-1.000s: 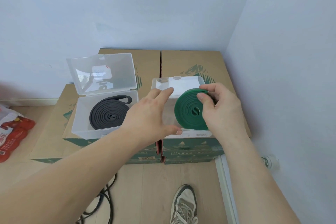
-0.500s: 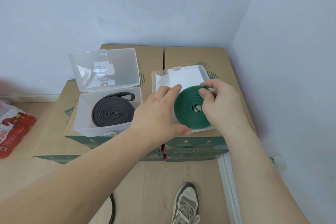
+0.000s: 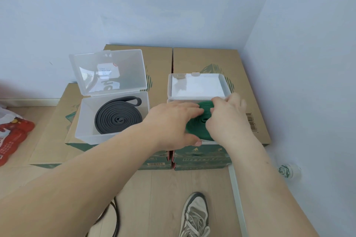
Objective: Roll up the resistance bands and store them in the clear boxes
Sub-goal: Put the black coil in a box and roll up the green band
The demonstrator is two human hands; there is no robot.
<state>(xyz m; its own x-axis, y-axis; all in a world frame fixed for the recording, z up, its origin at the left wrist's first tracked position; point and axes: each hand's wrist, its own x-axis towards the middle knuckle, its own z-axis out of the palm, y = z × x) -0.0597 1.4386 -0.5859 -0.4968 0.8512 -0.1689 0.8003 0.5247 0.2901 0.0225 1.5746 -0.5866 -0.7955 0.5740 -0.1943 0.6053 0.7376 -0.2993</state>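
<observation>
A rolled green resistance band (image 3: pixel 198 128) lies in the right clear box (image 3: pixel 196 85), whose lid leans back open. My left hand (image 3: pixel 173 123) lies over the coil's left side with its fingers across the top and its thumb at the box's front edge. My right hand (image 3: pixel 227 119) covers the coil's right side, its fingers curled onto the middle of the roll. A rolled dark grey band (image 3: pixel 118 119) sits in the left clear box (image 3: pixel 86 119), lid up, one loose loop end at the back.
Both boxes stand on brown cardboard cartons (image 3: pixel 206 59) in a corner of pale blue walls. A red and white bag (image 3: pixel 13 136) lies on the wooden floor at left, a black cable (image 3: pixel 115 217) and my shoe (image 3: pixel 196 215) below, a small bottle (image 3: pixel 287 171) at right.
The green roll went from tilted up above the right box to lying down inside it. Both hands lowered with it and now cover most of it.
</observation>
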